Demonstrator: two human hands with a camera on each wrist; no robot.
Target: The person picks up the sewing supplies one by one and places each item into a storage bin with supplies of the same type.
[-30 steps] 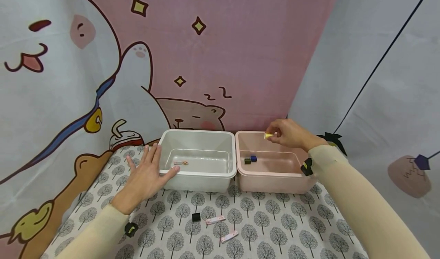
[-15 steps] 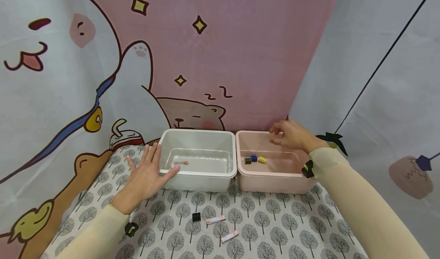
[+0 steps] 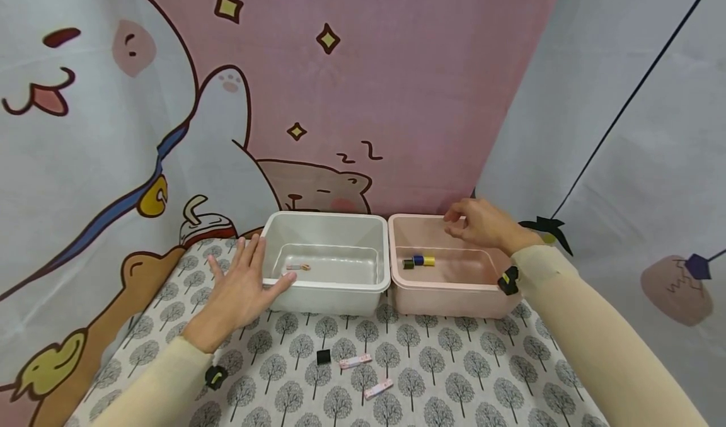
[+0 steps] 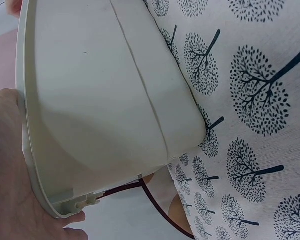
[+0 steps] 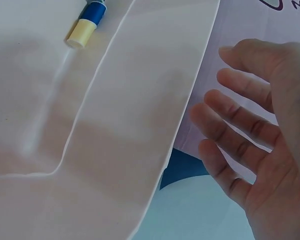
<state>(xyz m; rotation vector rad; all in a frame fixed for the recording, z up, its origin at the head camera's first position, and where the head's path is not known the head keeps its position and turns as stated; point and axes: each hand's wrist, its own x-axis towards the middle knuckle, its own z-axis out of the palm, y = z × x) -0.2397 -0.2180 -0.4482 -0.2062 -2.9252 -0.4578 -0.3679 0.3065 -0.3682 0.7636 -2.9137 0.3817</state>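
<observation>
Light to lift, room to the right

The left hand point(image 3: 235, 291), fingers spread, rests on the white bin's point(image 3: 326, 301) corner. Farther right, the yellow spool point(image 3: 429, 261) lies against the blue spool point(image 3: 418, 261) inside the pink bin point(image 3: 454, 308): probably light, stiff, prone to roll; pinch its sides, bare floor rightward. The right hand point(image 3: 479, 225), loosely curled, holds nothing near the back rim.

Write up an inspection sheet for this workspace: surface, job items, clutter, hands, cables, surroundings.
Surface: tree-print cloth under white bin and pink bin.
Job items: yellow cylinder, blue cylinder and dark cylinder inside pink bin; small orange-tipped piece inside white bin.
Clutter: black block, two patterned strips on the cloth.
Hands: left hand spread at white bin's rim; right hand near pink bin's rim, holding nothing.
Cables: nothing seen.
Surroundings: cartoon-print backdrop behind the bins.
</observation>
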